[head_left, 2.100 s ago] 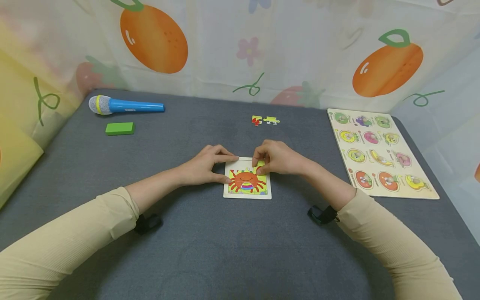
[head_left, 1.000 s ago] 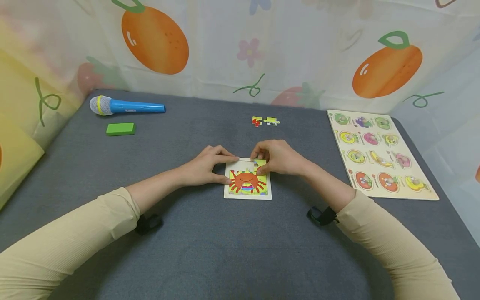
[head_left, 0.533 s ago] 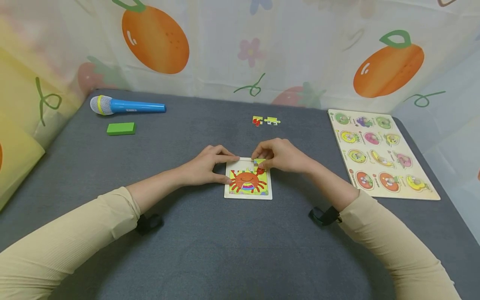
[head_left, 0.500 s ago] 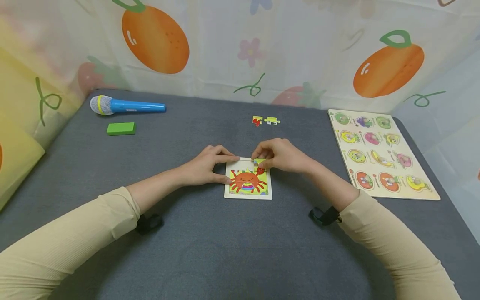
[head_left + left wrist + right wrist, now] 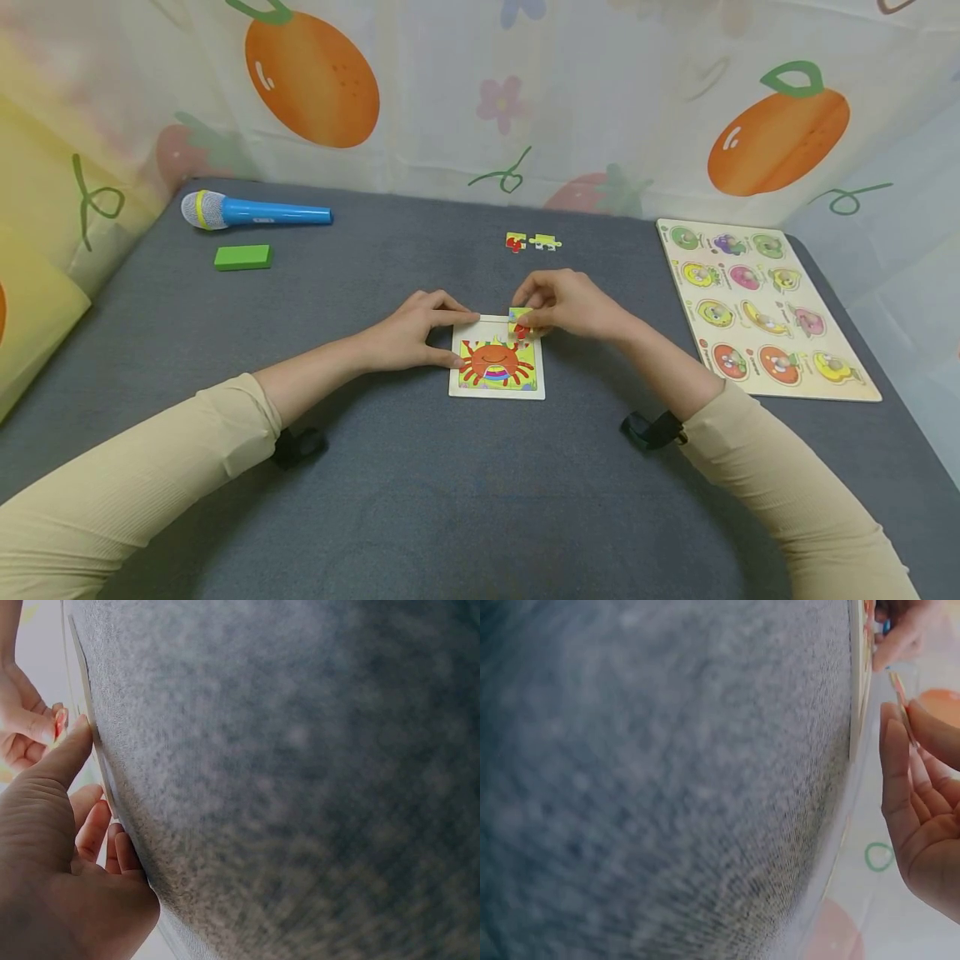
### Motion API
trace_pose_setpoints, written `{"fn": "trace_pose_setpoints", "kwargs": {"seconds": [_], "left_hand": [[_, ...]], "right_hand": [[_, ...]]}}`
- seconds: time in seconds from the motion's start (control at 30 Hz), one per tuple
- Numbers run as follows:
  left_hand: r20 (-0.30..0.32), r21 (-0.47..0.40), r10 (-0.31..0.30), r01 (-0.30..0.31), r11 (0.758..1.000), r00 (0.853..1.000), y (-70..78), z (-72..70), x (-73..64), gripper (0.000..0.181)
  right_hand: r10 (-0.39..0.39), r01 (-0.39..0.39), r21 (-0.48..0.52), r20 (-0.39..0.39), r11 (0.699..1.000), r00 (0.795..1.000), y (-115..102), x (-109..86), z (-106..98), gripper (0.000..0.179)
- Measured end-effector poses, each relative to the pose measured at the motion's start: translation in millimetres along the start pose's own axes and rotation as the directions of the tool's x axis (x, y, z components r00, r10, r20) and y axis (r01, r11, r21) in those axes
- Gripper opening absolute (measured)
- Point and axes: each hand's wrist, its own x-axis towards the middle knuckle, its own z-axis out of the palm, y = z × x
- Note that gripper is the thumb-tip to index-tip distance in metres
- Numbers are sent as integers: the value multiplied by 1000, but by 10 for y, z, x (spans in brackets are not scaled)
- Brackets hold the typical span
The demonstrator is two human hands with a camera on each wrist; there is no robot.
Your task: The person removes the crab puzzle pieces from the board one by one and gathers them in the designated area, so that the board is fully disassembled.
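In the head view, a square crab puzzle (image 5: 496, 364) lies flat in its pale puzzle tray (image 5: 497, 394), its upper strip bare. My left hand (image 5: 408, 333) rests at the tray's left side, thumb on the left edge and straight index finger along the top edge; the left wrist view shows its thumb (image 5: 67, 754) on the tray's edge. My right hand (image 5: 573, 304) pinches a yellow-and-red puzzle piece (image 5: 519, 323) between thumb and fingers, over the tray's top right corner. The right wrist view shows this piece (image 5: 901, 705) edge-on, tilted up above the tray.
Two loose puzzle pieces (image 5: 532, 242) lie beyond the tray. A wooden fruit puzzle board (image 5: 768, 312) is at the right. At the back left are a blue toy microphone (image 5: 270, 212) and a green block (image 5: 242, 257). A fruit-print curtain (image 5: 435, 92) borders the table.
The right hand has raised the puzzle piece from the tray's top right corner, moving slightly up and away and tilting it. The left hand and the tray stay in place.
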Motion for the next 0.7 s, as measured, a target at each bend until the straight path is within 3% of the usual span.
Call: {"fn": "trace_pose_setpoints", "kwargs": {"seconds": [0.37, 0.7], "left_hand": [[6, 3, -13, 13, 1000, 1000, 0, 4, 8, 66], [-1, -3, -10, 10, 1000, 1000, 7, 3, -1, 66]], "right_hand": [[22, -14, 80, -92, 997, 996, 67, 0, -145, 21], [8, -4, 23, -183, 1000, 983, 163, 25, -263, 26]]}}
